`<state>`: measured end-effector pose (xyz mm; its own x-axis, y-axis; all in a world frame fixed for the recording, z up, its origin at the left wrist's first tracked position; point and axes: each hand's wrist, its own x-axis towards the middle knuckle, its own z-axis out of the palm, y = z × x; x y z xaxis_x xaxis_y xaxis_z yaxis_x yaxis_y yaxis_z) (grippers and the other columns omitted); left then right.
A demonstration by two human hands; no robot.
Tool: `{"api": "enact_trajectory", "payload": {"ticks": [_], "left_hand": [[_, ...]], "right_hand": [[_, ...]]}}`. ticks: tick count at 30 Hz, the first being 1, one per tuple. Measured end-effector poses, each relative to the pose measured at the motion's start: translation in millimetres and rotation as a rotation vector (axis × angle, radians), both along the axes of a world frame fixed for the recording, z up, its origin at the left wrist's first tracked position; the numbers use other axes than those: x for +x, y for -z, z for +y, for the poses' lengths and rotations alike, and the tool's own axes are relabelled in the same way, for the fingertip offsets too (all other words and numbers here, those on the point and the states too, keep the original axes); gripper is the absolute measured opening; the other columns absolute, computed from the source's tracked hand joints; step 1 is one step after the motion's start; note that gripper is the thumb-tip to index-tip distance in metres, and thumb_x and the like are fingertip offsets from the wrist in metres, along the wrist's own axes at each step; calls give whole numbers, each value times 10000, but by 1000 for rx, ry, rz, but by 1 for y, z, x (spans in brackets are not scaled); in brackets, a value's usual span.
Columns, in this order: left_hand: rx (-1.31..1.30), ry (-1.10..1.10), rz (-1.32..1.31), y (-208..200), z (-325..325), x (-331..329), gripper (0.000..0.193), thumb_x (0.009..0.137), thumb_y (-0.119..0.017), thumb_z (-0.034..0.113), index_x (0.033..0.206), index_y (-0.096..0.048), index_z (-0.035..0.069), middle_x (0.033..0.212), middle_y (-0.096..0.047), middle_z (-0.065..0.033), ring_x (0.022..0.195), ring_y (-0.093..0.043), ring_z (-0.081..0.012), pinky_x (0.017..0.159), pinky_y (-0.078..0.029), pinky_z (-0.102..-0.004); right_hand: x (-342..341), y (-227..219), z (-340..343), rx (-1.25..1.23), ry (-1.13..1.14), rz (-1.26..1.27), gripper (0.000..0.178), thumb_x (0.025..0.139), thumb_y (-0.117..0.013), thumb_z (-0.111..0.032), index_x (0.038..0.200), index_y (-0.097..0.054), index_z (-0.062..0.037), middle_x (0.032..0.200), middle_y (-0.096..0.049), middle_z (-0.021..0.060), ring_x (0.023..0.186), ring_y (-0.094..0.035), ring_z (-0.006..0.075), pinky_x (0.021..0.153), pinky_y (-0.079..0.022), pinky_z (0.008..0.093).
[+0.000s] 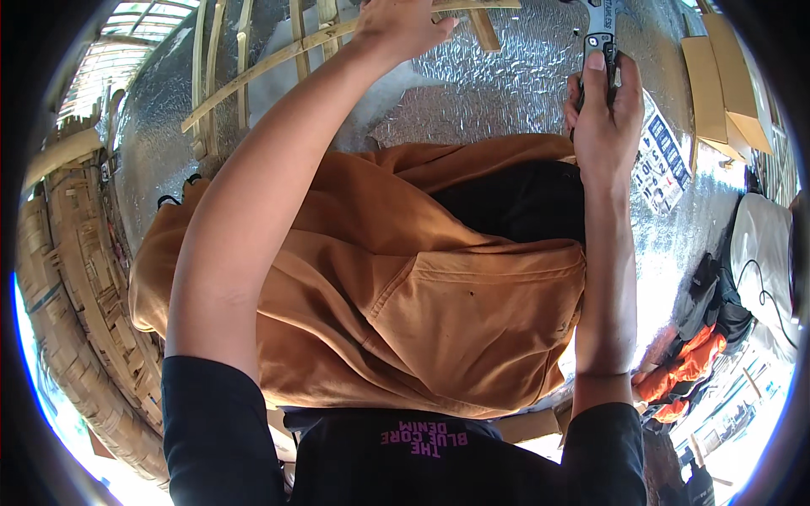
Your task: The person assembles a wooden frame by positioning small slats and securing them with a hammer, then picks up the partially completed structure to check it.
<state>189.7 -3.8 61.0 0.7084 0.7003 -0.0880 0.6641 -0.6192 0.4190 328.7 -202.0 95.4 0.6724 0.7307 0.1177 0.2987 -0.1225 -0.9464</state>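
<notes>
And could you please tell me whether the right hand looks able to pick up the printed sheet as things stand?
Probably not: the right hand is wrapped around a metal tool, so its grip looks occupied, although the printed sheet appears close beside that hand.

Cardbd box (pixel 707 88) upper R, orange cloth (pixel 693 364) w/ blk cloth (pixel 732 310) below

Bright; glare on foil sheet (pixel 506 101) (esp. R side), edges bent w/ dark rim.
</notes>
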Motion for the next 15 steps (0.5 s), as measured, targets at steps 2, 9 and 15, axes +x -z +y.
{"api": "enact_trajectory", "payload": {"ticks": [2, 9, 15], "left_hand": [[13, -28, -74, -8, -2, 0, 336, 882, -723, 235, 1087, -623, -12, 1165, -502, -197, 1126, -564, -361, 942, -500, -470], [-74, -22, -116, -57, 14, -6, 289, 825, -722, 123, 1055, -657, -39, 1193, -549, -209, 1074, -590, -338, 893, -508, -417], [-29, -46, -71, -93, 33, -11, 311, 841, -713, 159, 1090, -685, -26, 1159, -636, -207, 1043, -624, -299, 873, -512, -404]], "right_hand": [[1, 0, -1, -6, -1, -5, 263, 1044, -559, -261, 968, -522, -13, 641, -570, 15, 537, -541, 70, 473, -414, 239], [-2, -2, 0, -17, 13, 58, 261, 1043, -564, -275, 986, -526, -24, 662, -564, 11, 553, -529, 61, 484, -412, 231], [-4, -6, 3, -20, -10, 112, 248, 1049, -557, -265, 1020, -525, -20, 673, -555, 4, 563, -515, 49, 479, -401, 216]]}}
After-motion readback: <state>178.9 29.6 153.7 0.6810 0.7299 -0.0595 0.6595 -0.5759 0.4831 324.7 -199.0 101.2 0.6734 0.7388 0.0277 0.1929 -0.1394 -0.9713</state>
